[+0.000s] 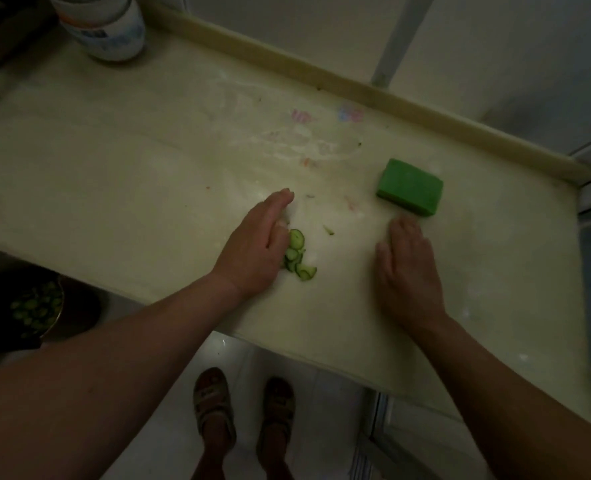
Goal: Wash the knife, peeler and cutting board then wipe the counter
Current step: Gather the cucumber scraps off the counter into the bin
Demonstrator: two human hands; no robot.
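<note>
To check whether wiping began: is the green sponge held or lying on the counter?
Lying free: the sponge is flat on the counter; the right hand does not grip it.

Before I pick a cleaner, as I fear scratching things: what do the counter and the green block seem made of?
Counter: probably polished stone or a solid composite, cream and glossy; it shows soft reflections and pale smears. Green block: likely a foam sponge, matte, with a lighter layer along its lower edge; the dim light leaves this open.
</note>
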